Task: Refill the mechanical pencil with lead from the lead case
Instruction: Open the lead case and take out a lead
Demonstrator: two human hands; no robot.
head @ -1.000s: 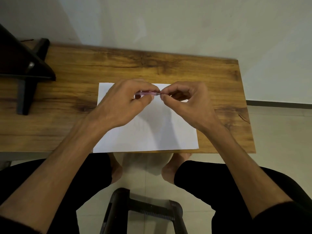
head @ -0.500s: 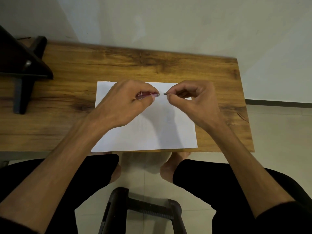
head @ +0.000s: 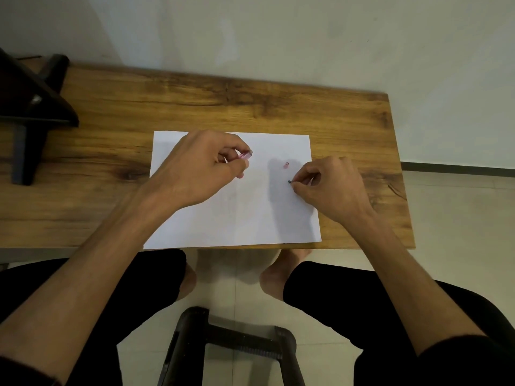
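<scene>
Disassembly step: left hand (head: pixel 204 169) gripped pink pencil (head: pixel 245 155) mid-frame, right hand (head: pixel 330 185) pinched a small dark piece (head: pixel 290 181) at paper (head: pixel 250 215), pink cap (head: pixel 286 165) lay between; lead case unseen, needed next.

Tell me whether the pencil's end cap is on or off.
Off. A small pink cap lies alone on the paper, apart from the pink pencil gripped in the left hand.

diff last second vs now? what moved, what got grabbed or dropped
The hands have separated. The right hand pulled a small dark-tipped piece off the pencil end and carried it right and down to the paper. A small pink cap now lies on the paper, not seen before. The left hand still grips the pink pencil. Paper and table unchanged.
</scene>
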